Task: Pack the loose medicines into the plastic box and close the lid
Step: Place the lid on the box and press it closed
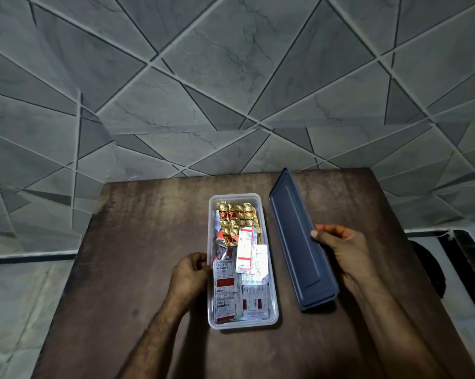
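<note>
1. A clear plastic box (243, 322) stands open on the brown tabletop (138, 242), its long side running away from the person.
2. Inside it lie the medicines: a crumpled gold foil blister strip (235, 221) at the far end, a white and red strip (246, 250) lying across the middle, a strip printed "Asthalin-4" (225, 289) along the near left side, and a further white strip (255, 300) at the near right.
3. The dark blue lid (296, 242) is off the box, just to its right. It looks tilted, its right long edge raised.
4. The right hand (340, 247) holds the lid by that right edge: thumb on the upper face, fingers curled behind, the grip clamped on the lid.
5. The left hand (190, 274) rests against the box's left wall near the "Asthalin-4" strip, fingers loosely curled; whether its grip pinches the wall or a strip cannot be told.
6. No medicine lies loose on the tabletop.
</note>
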{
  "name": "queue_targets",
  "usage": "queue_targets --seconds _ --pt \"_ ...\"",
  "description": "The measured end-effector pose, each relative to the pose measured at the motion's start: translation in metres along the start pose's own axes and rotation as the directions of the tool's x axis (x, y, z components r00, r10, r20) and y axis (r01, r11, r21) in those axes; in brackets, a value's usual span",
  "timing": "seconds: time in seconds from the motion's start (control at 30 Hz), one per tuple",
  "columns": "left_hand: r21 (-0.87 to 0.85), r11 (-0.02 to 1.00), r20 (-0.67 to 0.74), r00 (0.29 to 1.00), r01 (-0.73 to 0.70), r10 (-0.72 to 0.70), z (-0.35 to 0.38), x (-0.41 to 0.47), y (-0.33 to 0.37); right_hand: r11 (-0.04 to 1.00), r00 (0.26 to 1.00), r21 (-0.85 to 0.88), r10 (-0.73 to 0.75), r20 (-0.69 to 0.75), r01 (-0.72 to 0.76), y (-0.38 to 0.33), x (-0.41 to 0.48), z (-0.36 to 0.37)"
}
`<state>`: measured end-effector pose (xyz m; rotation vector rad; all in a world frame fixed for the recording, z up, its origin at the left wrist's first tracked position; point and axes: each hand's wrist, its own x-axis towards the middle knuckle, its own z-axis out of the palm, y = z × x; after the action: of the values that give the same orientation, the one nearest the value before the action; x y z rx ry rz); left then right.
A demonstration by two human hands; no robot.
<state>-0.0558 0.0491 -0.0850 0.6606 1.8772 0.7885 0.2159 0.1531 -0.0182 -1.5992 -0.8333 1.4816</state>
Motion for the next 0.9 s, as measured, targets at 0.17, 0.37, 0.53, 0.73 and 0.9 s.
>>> queue_targets --seconds 0.17,0.37,0.53,0.73,0.9 --pt "0.042 0.999 -0.003 1.000 -0.027 0.027 0.008 0.004 0.005 0.995 0.996 -0.045 -0.088 0.004 0.088 0.002 -0.005 0.010" --pt "0.122 0.991 0.007 0.999 -0.050 0.049 0.009 0.010 0.007 0.966 0.984 -0.187 -0.176 0.029 0.178 0.009 -0.014 0.033" --pt "0.338 0.907 -0.132 0.942 -0.250 0.309 0.008 0.001 0.025 0.916 0.973 -0.332 -0.225 0.043 0.226 0.021 -0.029 0.061" --pt "-0.052 0.941 -0.028 0.942 -0.336 0.335 0.030 -0.002 0.050 0.819 0.947 -0.480 -0.308 0.096 0.315 0.043 -0.045 0.094" --pt "-0.347 0.929 0.109 0.979 -0.127 0.175 0.046 0.000 0.053 0.686 0.928 -0.628 -0.315 0.198 0.367 0.057 -0.058 0.107"
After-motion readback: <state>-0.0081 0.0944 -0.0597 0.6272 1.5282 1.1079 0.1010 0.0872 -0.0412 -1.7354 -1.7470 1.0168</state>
